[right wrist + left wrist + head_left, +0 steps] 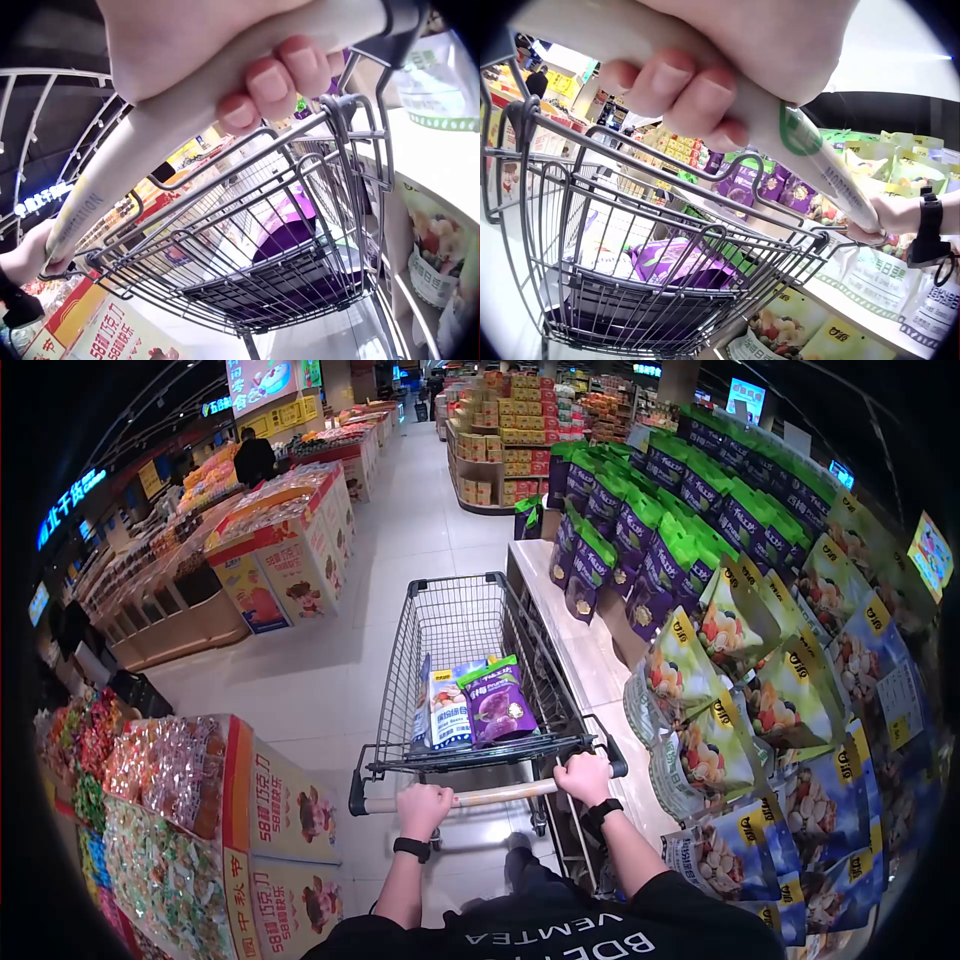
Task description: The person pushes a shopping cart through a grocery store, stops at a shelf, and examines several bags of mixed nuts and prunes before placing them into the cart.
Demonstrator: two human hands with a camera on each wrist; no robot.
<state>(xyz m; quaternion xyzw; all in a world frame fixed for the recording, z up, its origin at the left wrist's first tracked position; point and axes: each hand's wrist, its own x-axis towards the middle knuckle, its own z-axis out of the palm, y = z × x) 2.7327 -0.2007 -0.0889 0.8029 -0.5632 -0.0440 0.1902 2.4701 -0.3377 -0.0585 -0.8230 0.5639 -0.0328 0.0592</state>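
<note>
Black cloth shirt with white lettering [600, 932] lay nearest. Left hand [425, 810] and right hand [583, 778] gripped a pale round bar [505, 793], fingers curled. Beyond it, a grey wire cart [470, 622] contained at least two plastic bags: one purple, green-topped [502, 705], one white-and-blue [449, 710]. Loading appeared begun; what remained was undeterminable. Green-topped purple bags [690, 500] filled a display beyond, right.
</note>
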